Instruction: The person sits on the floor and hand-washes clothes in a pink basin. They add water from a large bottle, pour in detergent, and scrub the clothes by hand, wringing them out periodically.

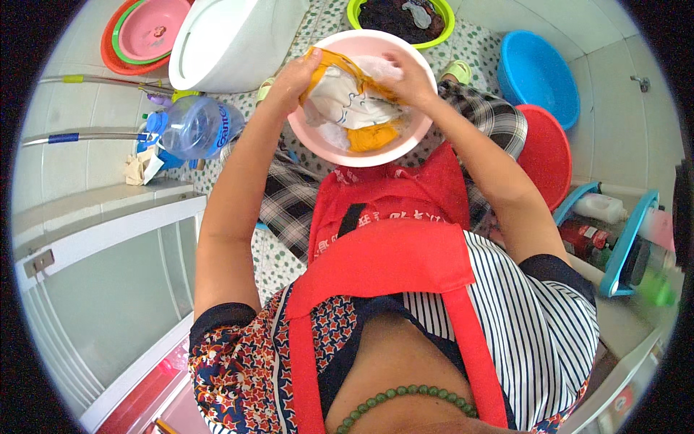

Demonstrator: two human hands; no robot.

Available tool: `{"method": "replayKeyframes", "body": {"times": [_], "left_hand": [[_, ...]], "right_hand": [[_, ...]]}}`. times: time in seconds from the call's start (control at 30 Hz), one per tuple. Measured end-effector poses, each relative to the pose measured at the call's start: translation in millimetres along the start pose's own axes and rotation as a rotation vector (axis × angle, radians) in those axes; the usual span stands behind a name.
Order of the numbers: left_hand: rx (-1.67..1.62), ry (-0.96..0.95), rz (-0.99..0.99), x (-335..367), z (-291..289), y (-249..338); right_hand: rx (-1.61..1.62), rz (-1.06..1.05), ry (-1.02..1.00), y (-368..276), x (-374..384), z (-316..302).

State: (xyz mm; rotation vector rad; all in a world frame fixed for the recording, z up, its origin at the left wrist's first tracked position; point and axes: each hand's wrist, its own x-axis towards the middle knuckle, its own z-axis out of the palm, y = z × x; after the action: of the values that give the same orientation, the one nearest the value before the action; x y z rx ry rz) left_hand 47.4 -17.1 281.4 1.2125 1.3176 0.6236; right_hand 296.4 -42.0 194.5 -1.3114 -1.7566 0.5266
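Note:
A pale pink basin (pixel 312 139) stands in front of me, between my knees, with soapy water and white suds in it. Spread across it is a wet white cloth garment (pixel 350 105) with orange-yellow edging and thin dark lines on the white part. At the basin's left rim, my left hand (pixel 296 78) is closed on the orange edge, lifting it above the suds. On the right side, my right hand (pixel 408 81) is closed where the edging runs under it. Foam clings near its fingers, and its fingertips are partly hidden.
Beyond the basin sits a yellow-green basin (pixel 450 30) of dark wet laundry. A blue basin (pixel 538 76) and a red basin (pixel 547 155) lean at the right, near a blue-sided bottle rack (pixel 618 253). A white toilet (pixel 224 43) and a large clear bottle (pixel 195 129) stand left.

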Motion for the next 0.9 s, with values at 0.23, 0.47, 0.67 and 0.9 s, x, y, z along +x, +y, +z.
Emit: {"method": "replayKeyframes", "body": {"times": [0.23, 0.47, 0.67, 0.9], "left_hand": [[-0.212, 0.018, -0.016, -52.0, 22.0, 14.8], [-0.407, 0.204, -0.154, -22.8, 3.9, -37.7], [0.375, 0.311, 0.13, 68.6, 18.8, -62.5], [1.078, 0.34, 0.134, 105.4, 98.5, -159.3]], "right_hand": [[-0.026, 0.192, -0.431, 10.1, -22.4, 41.3], [0.147, 0.304, -0.36, 55.5, -37.4, 21.1], [0.385, 0.672, 0.07, 46.1, -2.7, 7.7], [-0.51, 0.525, -0.132, 80.1, -23.5, 103.6]]}}
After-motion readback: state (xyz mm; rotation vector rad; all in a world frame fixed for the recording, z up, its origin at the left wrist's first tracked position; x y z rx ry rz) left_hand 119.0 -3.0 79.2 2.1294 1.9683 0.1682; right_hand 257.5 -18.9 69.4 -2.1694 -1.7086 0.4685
